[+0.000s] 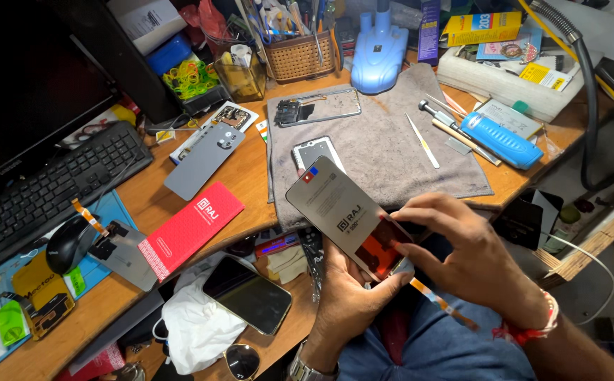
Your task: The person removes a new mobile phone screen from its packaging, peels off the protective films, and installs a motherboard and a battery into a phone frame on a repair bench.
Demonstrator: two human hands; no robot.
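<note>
Crowding wooden desk [250, 185], grey mat [384, 152]

Phone repair workshop: opened phone frame [319, 107] on grey mat [384, 148], screwdrivers [440, 115], keyboard [46, 187].

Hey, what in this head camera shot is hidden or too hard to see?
- Underside of the phone screen panel: faces away, backed by the left hand.
- Panel's lower corner: covered by the right hand.
- Monitor: cut off by the left edge.
- Wicker basket contents: too cluttered and small.
</note>
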